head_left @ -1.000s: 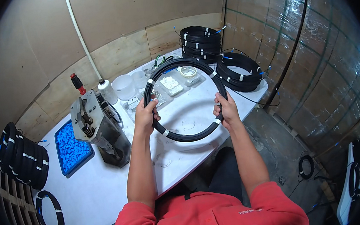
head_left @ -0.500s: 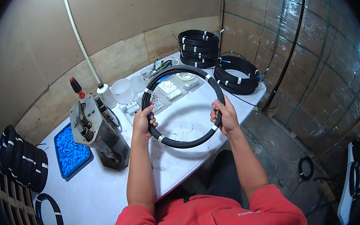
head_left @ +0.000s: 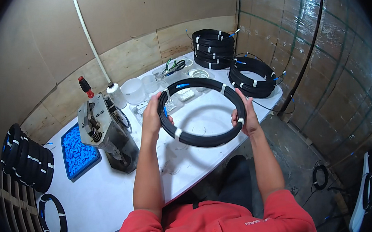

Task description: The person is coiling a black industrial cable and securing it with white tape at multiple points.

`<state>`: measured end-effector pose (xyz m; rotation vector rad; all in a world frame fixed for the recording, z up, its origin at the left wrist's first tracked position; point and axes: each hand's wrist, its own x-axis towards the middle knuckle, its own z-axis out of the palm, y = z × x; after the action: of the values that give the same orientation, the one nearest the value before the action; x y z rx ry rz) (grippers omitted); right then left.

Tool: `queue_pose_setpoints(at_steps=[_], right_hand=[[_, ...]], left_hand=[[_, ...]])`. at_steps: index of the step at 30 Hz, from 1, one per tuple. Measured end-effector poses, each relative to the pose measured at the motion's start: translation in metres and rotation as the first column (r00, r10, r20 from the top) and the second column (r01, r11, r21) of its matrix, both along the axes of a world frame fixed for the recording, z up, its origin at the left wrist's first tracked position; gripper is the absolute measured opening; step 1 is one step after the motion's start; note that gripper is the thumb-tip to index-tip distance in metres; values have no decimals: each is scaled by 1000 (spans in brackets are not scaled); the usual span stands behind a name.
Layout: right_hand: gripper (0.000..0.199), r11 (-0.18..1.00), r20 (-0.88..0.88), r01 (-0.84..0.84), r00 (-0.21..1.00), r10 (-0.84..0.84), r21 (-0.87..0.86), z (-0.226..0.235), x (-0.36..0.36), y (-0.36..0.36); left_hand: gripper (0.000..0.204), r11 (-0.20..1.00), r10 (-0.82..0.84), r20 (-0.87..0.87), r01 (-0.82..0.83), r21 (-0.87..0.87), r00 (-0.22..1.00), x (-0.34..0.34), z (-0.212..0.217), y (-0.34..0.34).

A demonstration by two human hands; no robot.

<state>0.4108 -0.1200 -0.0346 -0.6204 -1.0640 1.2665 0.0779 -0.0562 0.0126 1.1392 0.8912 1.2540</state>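
A coil of black cable (head_left: 210, 141), bound with several white bands, is held above the white table in both my hands. My left hand (head_left: 152, 116) is closed round its left side. On the right side my right hand (head_left: 250, 118) grips it, the fingers running along the outside and the inner edge. Two blue connectors show on the coil: one along its far part (head_left: 182, 86), one at the left inner edge (head_left: 165, 112) near my left fingers. The coil is tilted, its near edge lower in view.
A metal hand press (head_left: 108, 134) stands at left by a tray of blue pieces (head_left: 96, 159). Stacked coils (head_left: 213, 54) and another pile (head_left: 251, 77) lie far right; more coils (head_left: 26, 161) and a single coil (head_left: 63, 219) lie left. Tubs (head_left: 133, 93), scissors (head_left: 179, 65) and a bottle (head_left: 114, 95) line the back.
The coil has tilted and come slightly to the right. Both hands have shifted their hold on its sides. Blue connectors now show more clearly on it, and the whole view has shifted a little.
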Motion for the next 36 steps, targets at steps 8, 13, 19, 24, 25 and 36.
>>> queue_pose_setpoints(at_steps=[8,13,19,24,25,36], right_hand=[[48,930,682,285,729,-53,-232,45,10,-6],[57,938,868,346,471,-157,-18,23,40,22],[55,896,126,325,946,-300,-304,36,-19,18],[47,949,-175,243,944,-279,-200,25,-53,5],[46,960,-205,224,945,-256,-168,21,-58,2],[59,963,-281,143,938,-205,-229,5,-46,14]], left_hand=[[72,982,-189,-150,187,-30,970,-28,7,1],[46,985,-170,-472,135,-107,865,-30,3,14],[42,992,112,-298,-122,-16,948,-7,-15,17],[38,983,133,-1,-132,-127,991,13,-24,22],[35,980,142,32,-136,-148,989,14,-26,23],[21,979,204,-21,-203,34,979,15,-15,-11]])
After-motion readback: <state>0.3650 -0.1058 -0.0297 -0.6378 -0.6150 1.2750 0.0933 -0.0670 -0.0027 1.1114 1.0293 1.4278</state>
